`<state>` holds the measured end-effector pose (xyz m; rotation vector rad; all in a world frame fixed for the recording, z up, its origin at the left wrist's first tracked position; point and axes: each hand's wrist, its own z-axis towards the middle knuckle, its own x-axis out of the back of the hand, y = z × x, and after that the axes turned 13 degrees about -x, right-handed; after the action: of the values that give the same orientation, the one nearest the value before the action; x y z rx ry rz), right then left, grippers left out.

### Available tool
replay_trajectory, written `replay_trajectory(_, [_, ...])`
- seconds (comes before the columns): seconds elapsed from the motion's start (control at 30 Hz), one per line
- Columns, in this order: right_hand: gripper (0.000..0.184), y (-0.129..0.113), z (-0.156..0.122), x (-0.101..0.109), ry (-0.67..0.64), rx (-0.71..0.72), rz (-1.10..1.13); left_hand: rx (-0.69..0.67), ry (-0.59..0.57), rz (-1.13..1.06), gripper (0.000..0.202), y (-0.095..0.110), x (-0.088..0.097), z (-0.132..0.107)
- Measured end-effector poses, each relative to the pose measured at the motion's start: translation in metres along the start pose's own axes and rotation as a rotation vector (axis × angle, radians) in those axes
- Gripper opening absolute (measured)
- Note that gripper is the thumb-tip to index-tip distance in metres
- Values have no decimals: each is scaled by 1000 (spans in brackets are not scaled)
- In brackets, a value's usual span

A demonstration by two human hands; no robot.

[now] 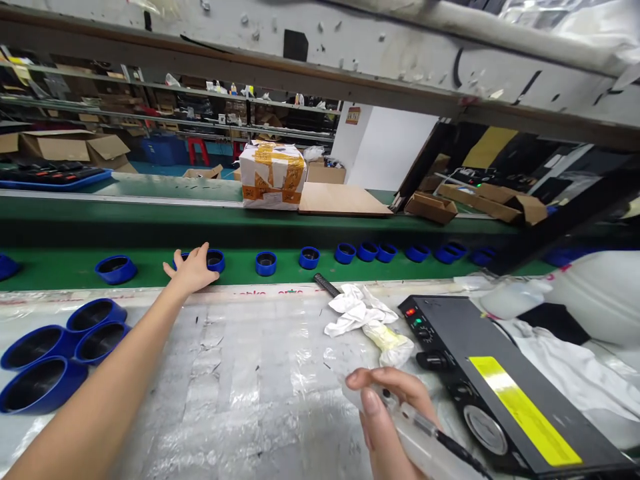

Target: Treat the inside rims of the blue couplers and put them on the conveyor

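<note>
My left hand (191, 270) reaches forward to the green conveyor belt (65, 270) and rests on a blue ring-shaped cap (215, 259), fingers curled over it. More blue caps (265, 263) stand in a row along the belt to the right. Close to me, my right hand (387, 417) is wrapped round a clear syringe-like dispenser (425, 443) with a black hose leading off it. The worktable below is covered in wrinkled clear plastic sheet (240, 387).
Three blue caps (60, 353) lie stacked at the table's left. A black control box (500, 387) with a yellow label and lit lamps sits at right. A crumpled white rag (363, 317) lies mid-table. A taped carton (273, 175) and cardboard boxes stand beyond the belt.
</note>
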<state>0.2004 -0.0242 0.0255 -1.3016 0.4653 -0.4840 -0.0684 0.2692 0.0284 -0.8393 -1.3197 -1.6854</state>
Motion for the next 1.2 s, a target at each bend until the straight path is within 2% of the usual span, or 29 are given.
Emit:
replay_trajectory(0.13, [14, -9, -3, -11, -11, 56, -42, -90, 70, 15, 52, 11, 2, -6])
replay_trajectory(0.23, [10, -15, -5, -17, -17, 74, -66, -244, 94, -27, 43, 29, -1, -34])
replay_trajectory(0.3, [9, -15, -4, -18, -44, 71, -50, -383, 12, -116, 48, 44, -7, -65])
replay_trajectory(0.37, [6, -12, 0, -18, -110, 75, -24, -539, -126, -256, 52, 59, -14, -103])
replay_trajectory(0.43, [6, -6, 4, -17, -202, 89, -7, -679, -269, -485, 52, 71, -21, -138])
replay_trajectory(0.53, [11, 4, 7, -19, -267, 94, -28, -712, -334, -749, 54, 78, -29, -168])
replay_trajectory(0.73, [14, 11, 8, -29, -257, 82, -58, -691, -352, -890, 55, 74, -34, -170])
replay_trajectory(1.2, [15, 3, 1, -29, -279, 103, -131, -687, -364, -938, 44, 78, -27, -171])
